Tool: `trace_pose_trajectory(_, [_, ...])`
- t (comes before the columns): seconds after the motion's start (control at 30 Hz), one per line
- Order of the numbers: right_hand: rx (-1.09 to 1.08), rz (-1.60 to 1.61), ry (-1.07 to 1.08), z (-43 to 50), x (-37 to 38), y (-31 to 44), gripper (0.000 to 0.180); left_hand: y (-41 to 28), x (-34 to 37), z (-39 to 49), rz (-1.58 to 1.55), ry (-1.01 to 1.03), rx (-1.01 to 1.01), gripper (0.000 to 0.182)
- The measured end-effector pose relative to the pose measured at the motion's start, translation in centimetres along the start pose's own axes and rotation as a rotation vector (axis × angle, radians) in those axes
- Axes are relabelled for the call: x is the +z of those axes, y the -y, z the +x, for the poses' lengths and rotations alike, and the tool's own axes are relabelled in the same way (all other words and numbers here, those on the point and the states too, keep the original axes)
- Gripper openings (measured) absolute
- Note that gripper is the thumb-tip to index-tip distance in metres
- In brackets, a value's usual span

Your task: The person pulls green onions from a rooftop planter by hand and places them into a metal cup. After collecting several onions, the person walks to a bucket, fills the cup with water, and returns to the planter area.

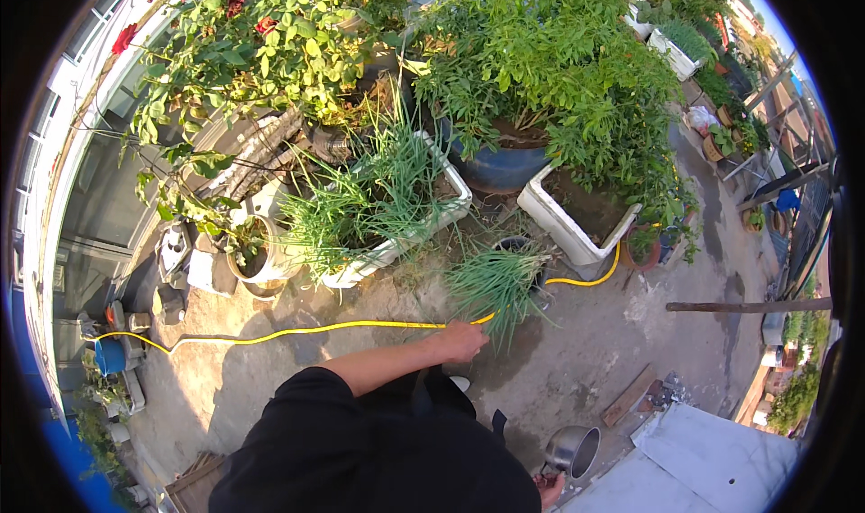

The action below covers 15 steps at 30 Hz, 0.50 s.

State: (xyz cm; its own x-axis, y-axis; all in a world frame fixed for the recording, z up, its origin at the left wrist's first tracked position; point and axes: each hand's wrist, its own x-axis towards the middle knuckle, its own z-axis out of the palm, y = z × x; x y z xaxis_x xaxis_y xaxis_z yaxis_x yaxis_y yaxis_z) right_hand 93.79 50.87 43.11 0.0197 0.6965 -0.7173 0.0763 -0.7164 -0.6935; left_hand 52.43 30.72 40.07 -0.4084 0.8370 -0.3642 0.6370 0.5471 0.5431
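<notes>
My left hand (463, 341) is held over the ground just below a bunch of green onions (497, 280); its fingers are curled, and whether they touch the leaf tips or hold anything is not clear. The green onions lie over the rim of a dark pot (540, 280). At the lower right, my right hand (551, 489) grips the handle of a metal pot (573, 451), which is tilted with its mouth to the right. A yellow hose (365, 324) runs across the ground past my left hand and behind the green onions.
Ahead stand a white foam planter of green onions (395, 249), another with soil (540, 199) and a large blue tub (497, 168) with a leafy plant. A wooden pole (747, 306) juts in from the right. A wood plank (628, 395) and a white board (716, 445) are at lower right.
</notes>
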Motion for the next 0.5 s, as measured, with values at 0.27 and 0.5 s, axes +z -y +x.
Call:
trace_pose_trajectory(0.27, [0.031, 0.041, -0.056, 0.8, -1.1, 1.3, 0.022, 0.1, 0.4, 0.8, 0.014, 0.045, -0.062, 0.023])
trace_pose_trajectory(0.5, [-0.003, 0.032, -0.075, 2.1, -4.4, 4.2, 0.017, -5.5, 4.8, 5.4, 0.060, 0.079, -0.034, 0.029])
